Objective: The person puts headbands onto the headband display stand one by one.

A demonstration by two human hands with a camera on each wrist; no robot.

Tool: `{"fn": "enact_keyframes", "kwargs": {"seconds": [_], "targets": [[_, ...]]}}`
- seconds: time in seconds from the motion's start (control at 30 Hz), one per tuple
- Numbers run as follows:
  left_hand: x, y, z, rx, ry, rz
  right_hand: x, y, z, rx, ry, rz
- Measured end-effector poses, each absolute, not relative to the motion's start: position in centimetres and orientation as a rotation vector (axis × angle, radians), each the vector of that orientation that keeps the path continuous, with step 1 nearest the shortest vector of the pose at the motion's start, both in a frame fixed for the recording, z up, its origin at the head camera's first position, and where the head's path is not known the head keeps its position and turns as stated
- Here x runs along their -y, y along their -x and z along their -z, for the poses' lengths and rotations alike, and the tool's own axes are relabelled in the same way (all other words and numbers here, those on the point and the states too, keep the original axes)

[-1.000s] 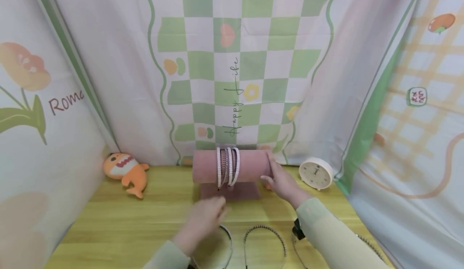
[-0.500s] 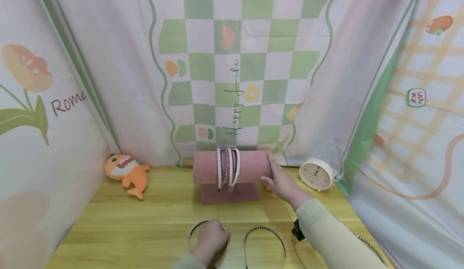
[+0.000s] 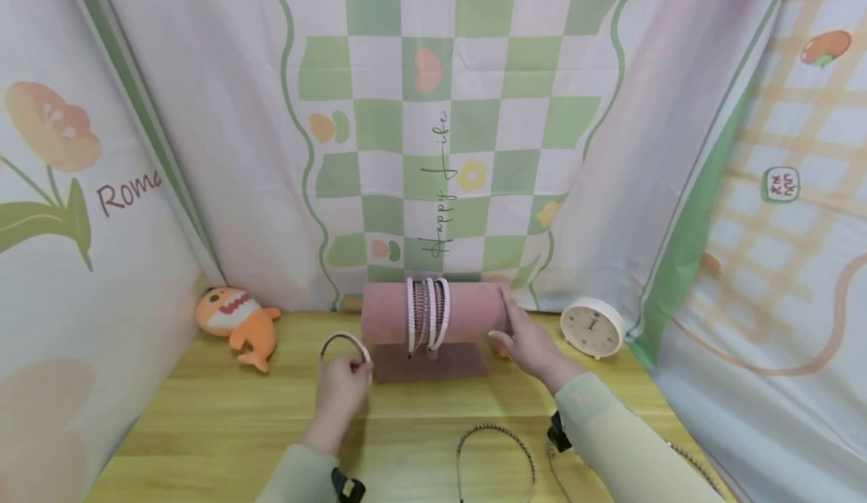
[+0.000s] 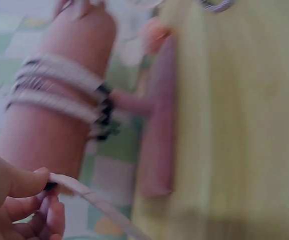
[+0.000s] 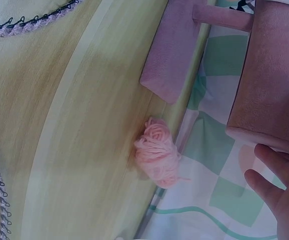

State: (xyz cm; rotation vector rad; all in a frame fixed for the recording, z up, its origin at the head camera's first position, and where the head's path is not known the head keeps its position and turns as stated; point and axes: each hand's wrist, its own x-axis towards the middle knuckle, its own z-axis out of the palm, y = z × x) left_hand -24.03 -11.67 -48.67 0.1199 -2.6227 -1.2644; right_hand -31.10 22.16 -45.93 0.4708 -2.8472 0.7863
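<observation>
The left hand (image 3: 342, 394) has just lifted a white headband (image 4: 98, 202) off the wooden table (image 3: 223, 428), pinching it between thumb and fingers, and brought it beside the nearer end of the pink velvet display roll (image 3: 474, 311). So the work on this band seems to have shifted from table to roll. To that hand's right, other headbands (image 3: 411, 322) ring the roll; the right hand (image 3: 531, 345), fingers apart, rests on its far end.

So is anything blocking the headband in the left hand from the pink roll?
Nothing visible stands between the headband in the left hand and the left end of the pink roll; the headbands around it sit nearer its middle.
</observation>
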Motion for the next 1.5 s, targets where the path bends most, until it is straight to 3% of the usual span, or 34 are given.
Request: {"fn": "enact_keyframes", "kwargs": {"seconds": [0.33, 0.6, 0.83, 1.13, 1.5], "targets": [[13.8, 26.9, 45.2, 2.345, -0.031, 1.356, -22.3, 31.2, 46.1, 2.85, -0.473, -0.765], [13.1, 28.3, 45.7, 2.284, 0.186, 1.457, -22.2, 31.1, 46.1, 2.836, -0.492, -0.77], [13.5, 28.4, 45.6, 2.404, 0.228, 1.071, -22.2, 31.1, 46.1, 2.835, -0.489, -0.773], [14.7, 28.8, 44.7, 2.468, 0.559, 0.541, -22.3, 31.3, 46.1, 2.844, -0.486, -0.769], [13.8, 29.9, 44.0, 2.524, 0.773, 0.225, -22.3, 31.4, 46.3, 2.825, -0.498, -0.764]]}}
